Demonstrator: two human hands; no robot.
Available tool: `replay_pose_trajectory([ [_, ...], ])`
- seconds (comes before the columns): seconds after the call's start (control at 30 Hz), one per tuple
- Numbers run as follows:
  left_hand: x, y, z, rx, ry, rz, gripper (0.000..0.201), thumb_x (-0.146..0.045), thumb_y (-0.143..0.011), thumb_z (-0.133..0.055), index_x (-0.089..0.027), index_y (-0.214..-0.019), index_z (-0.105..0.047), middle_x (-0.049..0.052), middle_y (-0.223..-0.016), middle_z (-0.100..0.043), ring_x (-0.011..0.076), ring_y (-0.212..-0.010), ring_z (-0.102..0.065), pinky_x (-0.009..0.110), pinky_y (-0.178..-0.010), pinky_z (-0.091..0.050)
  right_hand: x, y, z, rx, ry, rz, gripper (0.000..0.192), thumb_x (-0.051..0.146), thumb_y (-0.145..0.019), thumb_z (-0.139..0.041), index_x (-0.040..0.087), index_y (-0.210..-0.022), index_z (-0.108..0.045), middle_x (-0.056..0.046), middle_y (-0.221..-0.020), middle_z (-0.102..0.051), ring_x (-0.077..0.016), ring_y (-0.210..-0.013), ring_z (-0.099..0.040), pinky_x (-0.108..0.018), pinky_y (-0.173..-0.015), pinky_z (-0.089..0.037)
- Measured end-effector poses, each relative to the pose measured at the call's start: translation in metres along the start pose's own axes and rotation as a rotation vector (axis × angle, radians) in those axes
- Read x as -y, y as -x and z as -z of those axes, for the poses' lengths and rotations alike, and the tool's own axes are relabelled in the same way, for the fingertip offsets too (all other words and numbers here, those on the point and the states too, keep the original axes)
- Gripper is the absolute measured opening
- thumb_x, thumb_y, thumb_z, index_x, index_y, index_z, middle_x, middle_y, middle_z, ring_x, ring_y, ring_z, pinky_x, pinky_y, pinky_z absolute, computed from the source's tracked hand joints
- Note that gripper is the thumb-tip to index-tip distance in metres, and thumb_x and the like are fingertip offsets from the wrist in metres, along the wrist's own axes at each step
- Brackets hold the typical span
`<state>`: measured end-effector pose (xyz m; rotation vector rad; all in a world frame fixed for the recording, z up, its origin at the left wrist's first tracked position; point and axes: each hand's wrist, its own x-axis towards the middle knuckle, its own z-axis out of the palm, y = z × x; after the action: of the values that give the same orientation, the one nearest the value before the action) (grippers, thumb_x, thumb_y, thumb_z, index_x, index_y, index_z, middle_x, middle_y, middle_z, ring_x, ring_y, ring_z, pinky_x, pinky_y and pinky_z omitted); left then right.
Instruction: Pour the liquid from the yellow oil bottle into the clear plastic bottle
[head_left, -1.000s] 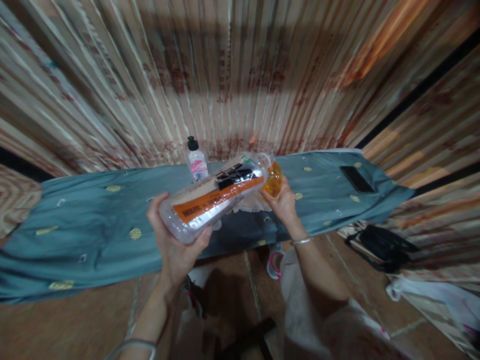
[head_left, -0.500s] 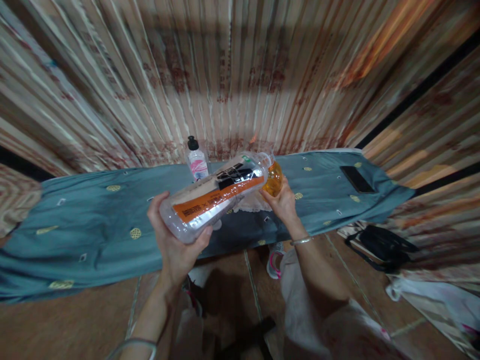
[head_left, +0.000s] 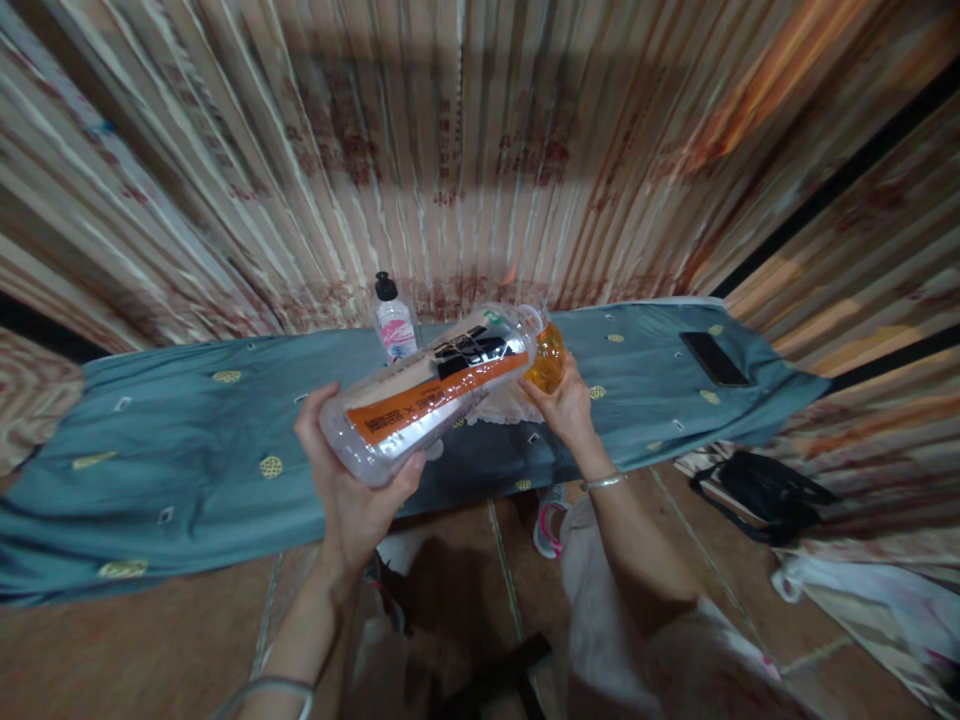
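Observation:
My left hand (head_left: 351, 497) is wrapped round the base of a large clear plastic bottle (head_left: 431, 392) with an orange, black and silver label. The bottle is tilted, its neck pointing up and to the right. My right hand (head_left: 562, 398) grips a small clear bottle (head_left: 547, 358) that holds amber liquid, right at the large bottle's mouth. The exact contact between the two mouths is hard to make out. Beneath them a whitish cloth or bag (head_left: 510, 405) lies partly hidden. A clear bottle with a black cap and pink label (head_left: 395, 325) stands behind.
A teal cloth with yellow motifs (head_left: 210, 450) covers the long narrow table. A dark flat phone-like object (head_left: 714, 358) lies at its right. Pleated curtains (head_left: 450, 150) hang behind. A black bag (head_left: 765, 495) sits on the tiled floor at the right.

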<state>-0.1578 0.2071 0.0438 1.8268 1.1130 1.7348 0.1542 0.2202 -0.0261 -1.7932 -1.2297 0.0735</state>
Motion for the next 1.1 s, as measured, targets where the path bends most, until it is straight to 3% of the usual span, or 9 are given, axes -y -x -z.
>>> replay_pose_trajectory([
  [0.37,-0.0004,0.0006,-0.0007,-0.002,0.043,0.053,0.089,-0.059,-0.068,-0.092,-0.031,-0.144,-0.054,0.011,-0.132,-0.058,0.0348,-0.117,-0.063,0.056,-0.109,-0.054,-0.0023,0.0002,-0.0015,-0.011,-0.009,0.003,0.085,0.068,-0.083,-0.079,0.015,-0.145,-0.055,-0.023,-0.135,-0.075,-0.0405,-0.122,-0.074,-0.056,-0.104,-0.060],
  [0.67,0.0014,0.0009,-0.0013,-0.004,0.040,-0.002,0.087,-0.053,-0.070,-0.092,-0.031,-0.146,-0.054,0.008,-0.132,-0.058,0.0300,-0.115,-0.062,0.051,-0.107,-0.055,-0.0032,0.0008,-0.0022,-0.013,-0.023,0.011,0.084,0.069,-0.084,-0.078,0.015,-0.144,-0.057,-0.022,-0.130,-0.076,-0.0402,-0.118,-0.075,-0.056,-0.102,-0.061],
  [0.9,-0.0003,0.0001,-0.0026,-0.028,0.072,0.036,0.089,-0.056,-0.066,-0.095,-0.029,-0.142,-0.057,0.009,-0.130,-0.059,0.0313,-0.114,-0.063,0.053,-0.108,-0.057,-0.0012,0.0001,-0.0015,-0.004,-0.014,0.002,0.087,0.069,-0.083,-0.079,0.013,-0.146,-0.055,-0.024,-0.135,-0.074,-0.0418,-0.123,-0.074,-0.057,-0.105,-0.060],
  [1.1,-0.0019,-0.0003,-0.0029,-0.021,0.054,0.007,0.087,-0.059,-0.071,-0.092,-0.029,-0.144,-0.057,0.011,-0.130,-0.058,0.0327,-0.113,-0.063,0.054,-0.108,-0.057,-0.0022,-0.0002,-0.0019,-0.017,-0.004,0.008,0.083,0.066,-0.082,-0.081,0.015,-0.144,-0.058,-0.023,-0.134,-0.075,-0.0407,-0.119,-0.075,-0.055,-0.102,-0.062],
])
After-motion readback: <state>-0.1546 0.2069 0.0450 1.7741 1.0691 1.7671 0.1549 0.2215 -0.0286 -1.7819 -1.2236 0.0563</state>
